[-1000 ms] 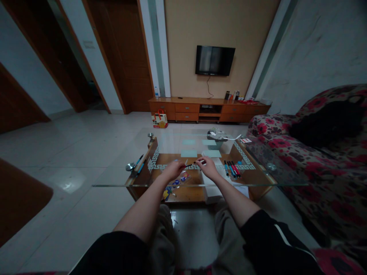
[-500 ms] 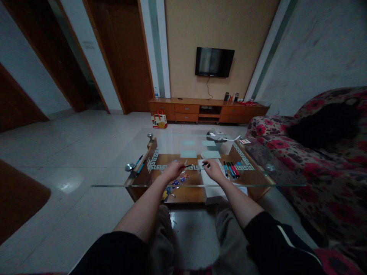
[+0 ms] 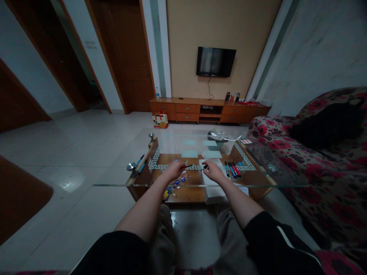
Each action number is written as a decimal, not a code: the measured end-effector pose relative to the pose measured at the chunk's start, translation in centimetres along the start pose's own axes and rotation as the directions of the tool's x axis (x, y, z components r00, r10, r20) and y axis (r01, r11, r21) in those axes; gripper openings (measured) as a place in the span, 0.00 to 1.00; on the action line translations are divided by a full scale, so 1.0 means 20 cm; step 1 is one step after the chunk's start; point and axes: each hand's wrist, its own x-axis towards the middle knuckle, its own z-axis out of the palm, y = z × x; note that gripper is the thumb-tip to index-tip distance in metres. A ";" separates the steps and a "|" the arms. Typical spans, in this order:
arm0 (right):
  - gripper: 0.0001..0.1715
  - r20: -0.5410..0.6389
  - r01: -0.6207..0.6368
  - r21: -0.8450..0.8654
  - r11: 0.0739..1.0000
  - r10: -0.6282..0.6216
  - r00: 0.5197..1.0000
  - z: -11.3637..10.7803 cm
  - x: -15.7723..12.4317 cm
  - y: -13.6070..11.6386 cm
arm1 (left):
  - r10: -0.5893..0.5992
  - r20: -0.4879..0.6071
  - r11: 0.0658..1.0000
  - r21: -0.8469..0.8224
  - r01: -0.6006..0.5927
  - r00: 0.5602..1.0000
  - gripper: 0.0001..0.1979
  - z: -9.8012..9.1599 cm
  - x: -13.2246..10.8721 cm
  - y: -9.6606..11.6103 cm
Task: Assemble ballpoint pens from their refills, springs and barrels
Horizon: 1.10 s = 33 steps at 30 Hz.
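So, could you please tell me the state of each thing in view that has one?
Left hand: closed on slim dark stick
Right hand: fingers closed on small dark piece, apart from the stick
Pens at right: lying side by side
Television: screen dark
Cabinet drawers: shut
Carrier bag: standing on floor
Bottle: upright

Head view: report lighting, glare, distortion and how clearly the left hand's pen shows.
Head view: dim light, bright glare on the tiled floor left of the glass coffee table; head view: pale reflection on the television, the wooden door leaning, likely from wide-angle distortion; head view: the pen in the left hand reads only as a thin dark stick, without fine detail.
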 end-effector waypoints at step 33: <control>0.15 -0.076 0.224 -0.087 0.971 -0.231 0.970 -0.09 -0.01 -0.26 | 0.071 0.005 0.997 0.025 -0.071 0.997 0.05 0.00 0.01 0.01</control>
